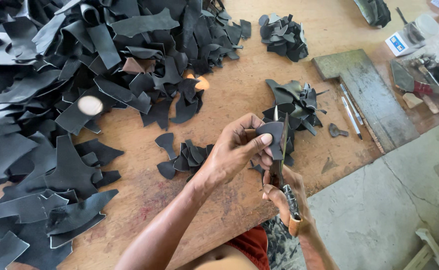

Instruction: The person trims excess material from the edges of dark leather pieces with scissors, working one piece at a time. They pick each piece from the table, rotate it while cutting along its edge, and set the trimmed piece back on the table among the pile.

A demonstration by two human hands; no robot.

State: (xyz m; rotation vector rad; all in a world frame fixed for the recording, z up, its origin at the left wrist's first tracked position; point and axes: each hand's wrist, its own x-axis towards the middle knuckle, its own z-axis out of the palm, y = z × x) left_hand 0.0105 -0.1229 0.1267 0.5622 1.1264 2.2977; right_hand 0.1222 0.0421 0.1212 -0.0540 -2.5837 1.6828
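Both grip: your left hand (pixel 239 145) pinches the leather piece (pixel 272 134), right hand (pixel 284 192) clasps the knife (pixel 283 165); a slip could nick your thumb.

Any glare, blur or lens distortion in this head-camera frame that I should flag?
Head view: even daylight, soft shadows. Wide-angle bending curves the wooden table edges. Two bright blown-out spots sit on the dark leather pile. The left hand, the dark leather piece and the right hand gripping the knife are sharp; the frame corners look softer.
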